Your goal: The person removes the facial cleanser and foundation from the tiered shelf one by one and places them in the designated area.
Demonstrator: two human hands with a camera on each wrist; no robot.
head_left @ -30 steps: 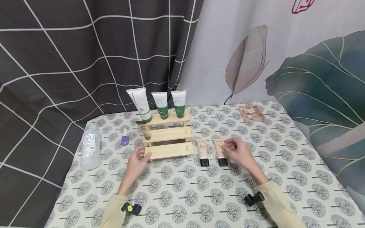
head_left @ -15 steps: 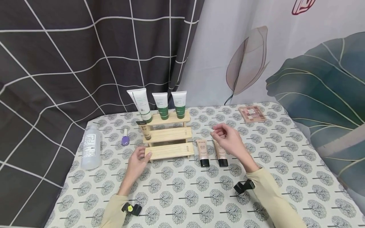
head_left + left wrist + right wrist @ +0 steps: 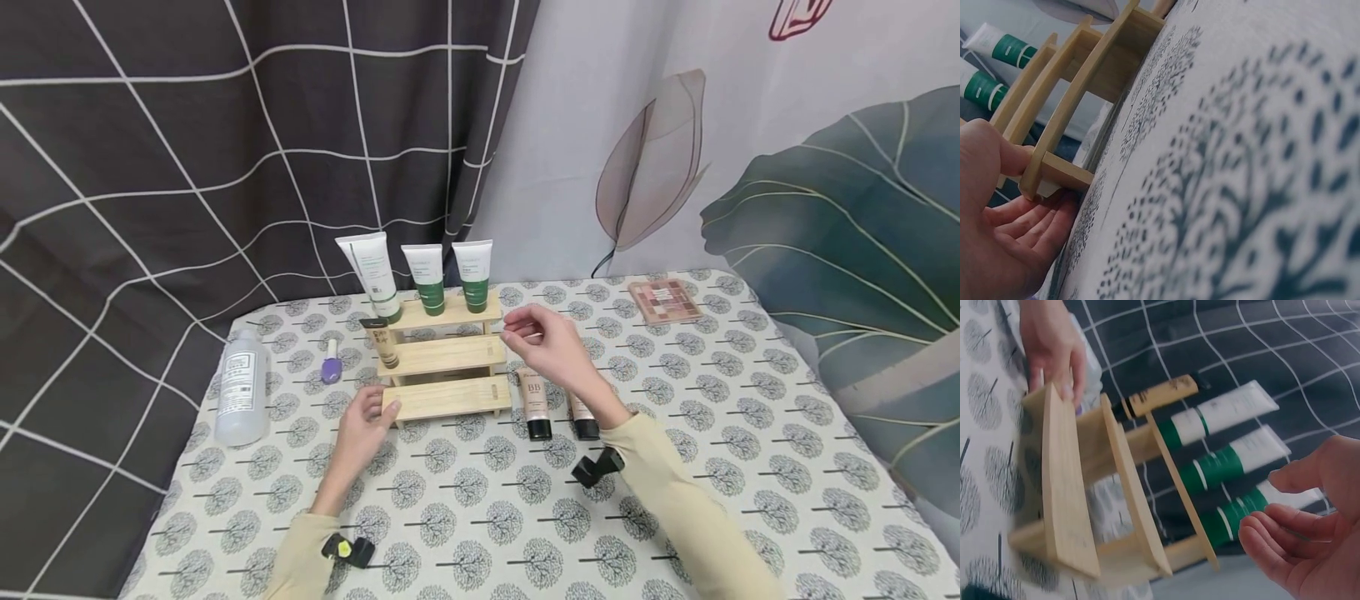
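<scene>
My left hand (image 3: 363, 429) pinches the left end of the lowest step of a three-step wooden display shelf (image 3: 446, 398), thumb on top and fingers underneath. My right hand (image 3: 551, 346) hovers by the shelf's right end, holding nothing, its fingers loosely bent. On the top step stand three white-and-green tubes (image 3: 475, 279), the left one larger and leaning. A small tan tube (image 3: 1163, 395) with a dark end stands at the left of the middle step. Two BB cream tubes (image 3: 535, 400) with black caps lie right of the shelf, one partly hidden by my right arm.
A clear pump-less bottle (image 3: 242, 396) with a white label lies at the left, near a small purple bottle with a white cap (image 3: 331, 367). An eyeshadow palette (image 3: 665, 301) lies at the back right. Curtains (image 3: 225, 167) hang behind the patterned tablecloth (image 3: 480, 525).
My right hand has left the right-hand BB cream tube and moved left and up to the shelf's right end. The left hand keeps its grip on the lowest step.
</scene>
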